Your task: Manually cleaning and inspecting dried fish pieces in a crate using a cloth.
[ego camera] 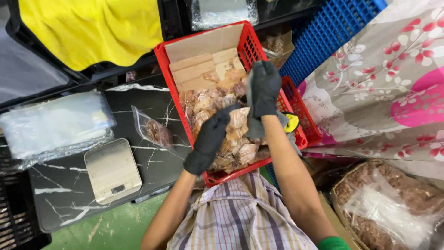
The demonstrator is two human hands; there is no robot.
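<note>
Both my hands wear black gloves and hover over a red crate (pixel 163 60) filled with clear bags of brown pieces (pixel 208 99). My right hand (pixel 264 88) is raised above the crate's right side, fingers curled together. A loose grey cuff (pixel 253 125) with a yellow edge (pixel 292 123) hangs from its glove. My left hand (pixel 210 139) reaches up from below, and its fingertips pinch that grey cuff. Cardboard sheets (pixel 203 44) line the far end of the crate.
On the black marbled table (pixel 69 194) lie a small clear bag of brown pieces (pixel 153 132), a silver scale (pixel 112 170) and a stack of clear plastic bags (pixel 55 122). A blue crate (pixel 323 32), floral cloth (pixel 384 83) and an open sack of brown pieces (pixel 393 203) stand right.
</note>
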